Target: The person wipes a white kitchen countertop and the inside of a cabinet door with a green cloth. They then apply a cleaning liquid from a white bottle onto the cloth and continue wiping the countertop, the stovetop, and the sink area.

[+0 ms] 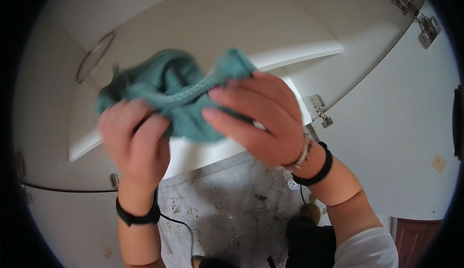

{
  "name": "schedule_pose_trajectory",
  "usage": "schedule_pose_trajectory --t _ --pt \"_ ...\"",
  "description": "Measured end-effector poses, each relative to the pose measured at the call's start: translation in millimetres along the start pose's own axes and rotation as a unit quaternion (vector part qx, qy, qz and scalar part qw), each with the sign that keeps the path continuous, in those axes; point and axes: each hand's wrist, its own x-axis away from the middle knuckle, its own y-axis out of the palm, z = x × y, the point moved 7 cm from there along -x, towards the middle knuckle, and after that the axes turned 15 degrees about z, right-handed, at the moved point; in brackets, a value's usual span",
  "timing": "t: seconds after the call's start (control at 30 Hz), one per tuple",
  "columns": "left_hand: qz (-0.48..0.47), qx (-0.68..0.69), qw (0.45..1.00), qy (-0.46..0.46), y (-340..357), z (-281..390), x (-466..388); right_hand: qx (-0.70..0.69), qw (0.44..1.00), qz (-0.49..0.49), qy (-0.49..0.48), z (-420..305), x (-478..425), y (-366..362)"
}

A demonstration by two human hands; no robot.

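A crumpled green cloth (185, 90), fuzzy like a microfibre towel, hangs between my two hands in front of an open white cabinet. My left hand (134, 137) grips its lower left part, fingers curled and blurred. At its right end, my right hand (261, 112) pinches the cloth with the fingers spread along its folds. The right thumb is mostly hidden behind the cloth. Behind the cloth runs a white cabinet shelf (301, 58), apart from both hands as far as I can tell.
Open cabinet doors stand at the right (384, 130) and at the lower left (72, 224), on metal hinges (320, 112). A ring-shaped object (95, 57) is at the cabinet's left inner wall. A dark cable (181, 223) crosses the stained floor (224, 202) near my feet.
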Motion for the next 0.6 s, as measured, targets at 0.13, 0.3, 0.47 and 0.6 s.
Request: schedule_pose_trajectory --t 0.13,0.3,0.47,0.6 --pt "-0.199 -0.011 0.978 -0.065 72.5 -11.4 31.7 0.08 0.995 -0.045 0.05 45.1 45.0 22.9" --pt "-0.234 -0.035 0.97 -0.064 80.9 -0.7 32.1 0.114 0.99 -0.026 0.075 58.1 57.4 13.5" --pt "-0.191 0.005 0.98 -0.047 130.3 32.0 -6.3 0.176 0.981 -0.037 0.068 97.8 77.4 -21.8" --pt "-0.16 0.062 0.985 -0.035 182.9 74.5 -33.6 0.25 0.961 0.015 0.115 143.6 97.6 -62.7"
